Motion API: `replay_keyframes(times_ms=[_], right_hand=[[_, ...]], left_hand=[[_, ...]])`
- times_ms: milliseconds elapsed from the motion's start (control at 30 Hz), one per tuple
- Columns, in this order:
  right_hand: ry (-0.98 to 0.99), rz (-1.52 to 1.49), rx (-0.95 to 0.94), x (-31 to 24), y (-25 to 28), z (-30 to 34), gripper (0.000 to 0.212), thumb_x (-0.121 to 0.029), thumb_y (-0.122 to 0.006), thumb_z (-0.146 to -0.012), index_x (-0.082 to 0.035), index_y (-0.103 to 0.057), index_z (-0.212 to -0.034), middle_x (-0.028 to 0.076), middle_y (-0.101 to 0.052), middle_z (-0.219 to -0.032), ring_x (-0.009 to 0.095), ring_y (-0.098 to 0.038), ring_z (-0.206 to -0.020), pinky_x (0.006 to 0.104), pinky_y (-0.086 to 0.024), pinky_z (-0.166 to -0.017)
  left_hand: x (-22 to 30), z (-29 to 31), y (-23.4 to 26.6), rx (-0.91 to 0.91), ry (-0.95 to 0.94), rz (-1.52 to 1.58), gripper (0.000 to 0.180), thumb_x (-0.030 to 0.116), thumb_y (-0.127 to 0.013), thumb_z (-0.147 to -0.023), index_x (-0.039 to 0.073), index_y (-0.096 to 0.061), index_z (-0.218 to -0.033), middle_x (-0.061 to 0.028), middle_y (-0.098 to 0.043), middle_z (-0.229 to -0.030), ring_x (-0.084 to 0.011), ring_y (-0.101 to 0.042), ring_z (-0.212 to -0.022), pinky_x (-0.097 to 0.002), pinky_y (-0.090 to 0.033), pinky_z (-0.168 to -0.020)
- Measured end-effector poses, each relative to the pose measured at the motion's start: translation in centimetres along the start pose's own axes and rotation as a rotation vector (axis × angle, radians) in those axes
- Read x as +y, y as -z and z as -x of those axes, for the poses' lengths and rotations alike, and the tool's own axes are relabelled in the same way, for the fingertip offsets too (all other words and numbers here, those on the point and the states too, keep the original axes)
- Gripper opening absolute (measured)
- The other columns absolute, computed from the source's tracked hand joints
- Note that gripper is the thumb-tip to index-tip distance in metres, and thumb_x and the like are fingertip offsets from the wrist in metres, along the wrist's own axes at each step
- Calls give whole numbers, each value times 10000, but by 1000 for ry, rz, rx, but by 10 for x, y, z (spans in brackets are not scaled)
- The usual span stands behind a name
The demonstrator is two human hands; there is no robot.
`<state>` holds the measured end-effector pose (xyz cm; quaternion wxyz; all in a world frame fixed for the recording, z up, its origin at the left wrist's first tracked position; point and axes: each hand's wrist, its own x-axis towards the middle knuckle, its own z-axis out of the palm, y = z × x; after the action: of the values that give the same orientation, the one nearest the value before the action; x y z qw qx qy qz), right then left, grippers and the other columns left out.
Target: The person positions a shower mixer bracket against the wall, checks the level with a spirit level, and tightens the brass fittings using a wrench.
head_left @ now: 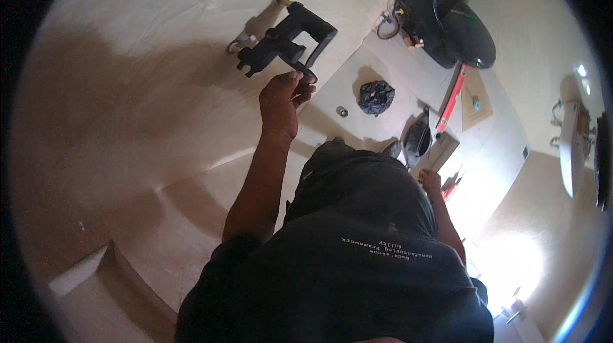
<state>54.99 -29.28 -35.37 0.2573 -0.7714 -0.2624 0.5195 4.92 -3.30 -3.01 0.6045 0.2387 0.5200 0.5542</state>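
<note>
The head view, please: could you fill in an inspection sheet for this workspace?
Surface: pale tiled wall, shadowed on the left.
Job's things: black power drill, its tip against the wall.
Clutter: crumpled black bag, red level, black toilet on the floor.
Hands: left hand at the drill's handle, grip unclear; right hand hangs low, seemingly empty.
Cables: nothing seen.
Surroundings: white basin on the right wall, bright glare lower right.
</note>
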Motion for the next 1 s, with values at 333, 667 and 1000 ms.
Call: replay_keyframes(times_ms=[333,667,1000], right_hand=[[-198,177,17,-69,-31,29,316,-201,-670,-907,-7,-698,-1155,70,-688,-864,167,-650,-657,329,-516,-511],[-85,211,-1,-45,-23,15,253,-180,-653,-898,-18,-733,-1075,103,-717,-834,193,-678,-629,332,-539,-531],[51,156,-27,-25,6,-18,331,-277,-663,-919,-19,-712,-1120,78,-689,-835,158,-658,-652,306,-520,-490]], left_hand=[[-21,12,-5,40,107,-138,174,154,-594,-987,-4,-639,-1043,-130,-731,-942,-211,-706,-800,-351,-567,-763],[-45,28,-36,-79,200,-337,231,198,-607,-1000,-25,-636,-1052,-152,-722,-962,-242,-702,-836,-378,-566,-798],[-39,14,-75,-123,91,-342,172,152,-631,-992,-17,-665,-995,-120,-742,-899,-172,-707,-769,-308,-556,-716]])
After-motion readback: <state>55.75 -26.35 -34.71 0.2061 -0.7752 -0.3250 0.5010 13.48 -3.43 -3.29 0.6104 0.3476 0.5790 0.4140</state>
